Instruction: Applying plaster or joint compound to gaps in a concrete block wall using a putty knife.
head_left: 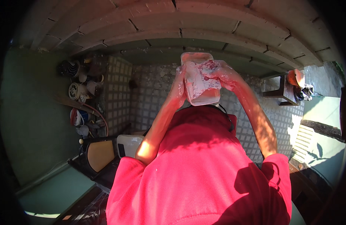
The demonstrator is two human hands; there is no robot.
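Observation:
A pale, translucent rectangular plastic container (203, 100) is held up in front of my chest. White paste (197, 84) is smeared across its middle. My left hand (181, 80) is closed on the container's left edge, its fingers partly hidden. From the right, my right hand (222, 75) reaches over the container, fingers curled at a mottled white and reddish mass (208, 68). What this mass is, and whether the fingers hold anything separate, I cannot make out. Both hands are streaked with white.
Several buckets and tubs (76, 91) crowd the left wall. A chair with a tan panel (100, 154) stands at lower left, near a white box-like thing (128, 145). On the right, a wooden bench (283, 92) carries an orange round item (296, 78) and dark plastic.

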